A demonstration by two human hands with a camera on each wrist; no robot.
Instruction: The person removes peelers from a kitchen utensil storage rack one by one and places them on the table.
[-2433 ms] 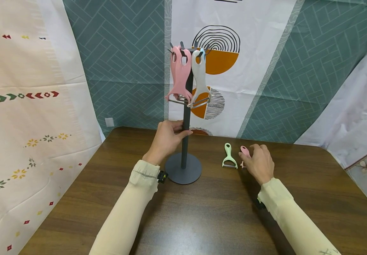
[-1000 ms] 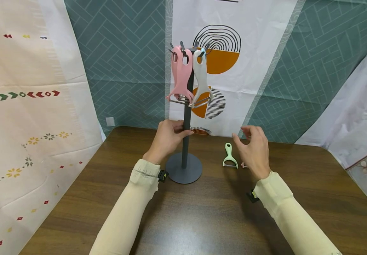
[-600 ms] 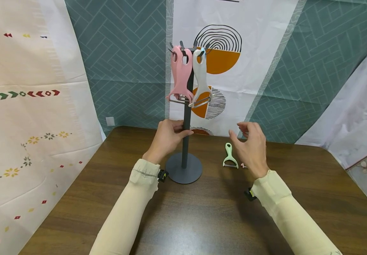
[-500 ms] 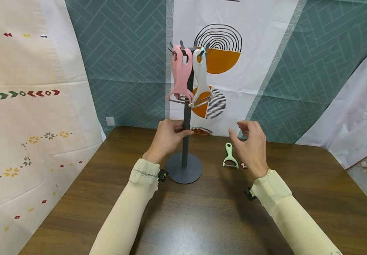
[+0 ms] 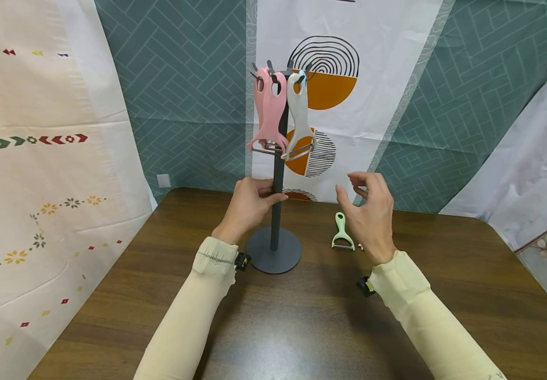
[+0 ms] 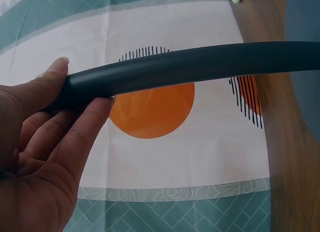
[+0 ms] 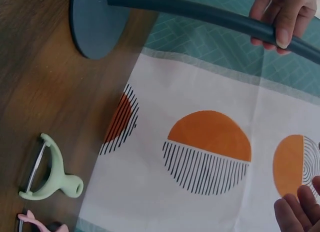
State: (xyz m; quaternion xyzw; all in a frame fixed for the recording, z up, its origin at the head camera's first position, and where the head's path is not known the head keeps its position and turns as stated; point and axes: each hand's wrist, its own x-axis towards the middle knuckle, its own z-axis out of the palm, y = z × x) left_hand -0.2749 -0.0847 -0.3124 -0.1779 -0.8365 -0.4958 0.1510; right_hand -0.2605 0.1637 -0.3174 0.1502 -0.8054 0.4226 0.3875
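Grey stand (image 5: 276,216), one, in left hand (image 5: 247,205); peelers (image 5: 341,225) on table (image 5: 278,316), two

So the stand (image 5: 278,168) is planted on the table (image 5: 301,316), with peelers (image 5: 274,116) hung up top. Off to its right, a loose peeler (image 5: 342,233) is laid, another peeler (image 7: 39,223) just right of that, and a cloth (image 5: 183,105) is hung behind it all.
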